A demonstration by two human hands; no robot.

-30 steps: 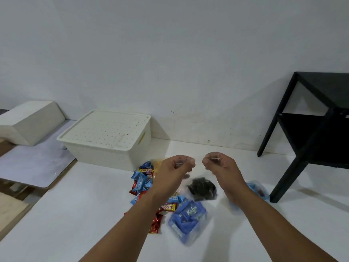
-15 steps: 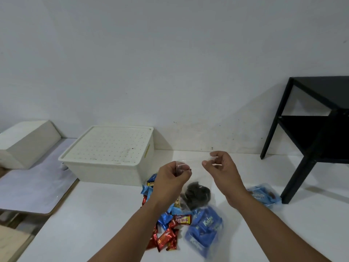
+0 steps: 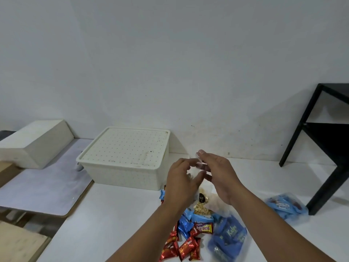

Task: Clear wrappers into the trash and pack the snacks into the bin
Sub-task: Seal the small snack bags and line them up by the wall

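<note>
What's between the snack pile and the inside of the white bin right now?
The lid sits closed on the bin, so nothing can go in until it comes off. The table between the snack pile and the bin looks bare. Both hands, left and right, are busy with a clear wrapper.

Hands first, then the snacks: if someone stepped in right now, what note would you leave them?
Left hand and right hand: raised together over the pile, pinching a clear plastic bag; what it holds is hard to tell.
Snacks: loose on the table in front of the bin; a blue bag beside them, another blue bag off to the right by the black stand.
Done: nothing visibly packed; bin lid is on.
Left: open the bin, pack the snacks, bin wrappers. No trash can in view.
</note>
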